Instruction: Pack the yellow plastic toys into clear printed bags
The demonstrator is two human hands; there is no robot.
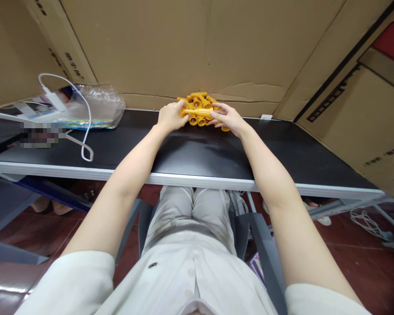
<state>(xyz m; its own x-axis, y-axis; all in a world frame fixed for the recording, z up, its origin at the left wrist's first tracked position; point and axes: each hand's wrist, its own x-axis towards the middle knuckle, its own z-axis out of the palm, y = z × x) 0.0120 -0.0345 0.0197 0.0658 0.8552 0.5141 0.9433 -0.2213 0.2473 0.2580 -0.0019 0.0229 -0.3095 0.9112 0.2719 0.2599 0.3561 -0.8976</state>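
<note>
My left hand [171, 117] pinches one end of a yellow piece [198, 113] and the fingers of my right hand [231, 119] close on the other, holding it level at the yellow pile [197, 104] on the black table [200, 153]. A slack pinch could drop it among its lookalikes; a brushing knuckle could scatter them. Dark characters mark the cardboard panels [325, 105], seemingly Chinese, too blurred to read.

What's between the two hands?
In the head view, a yellow piece spans from left hand to right hand; more yellow pieces lie around it.
</note>
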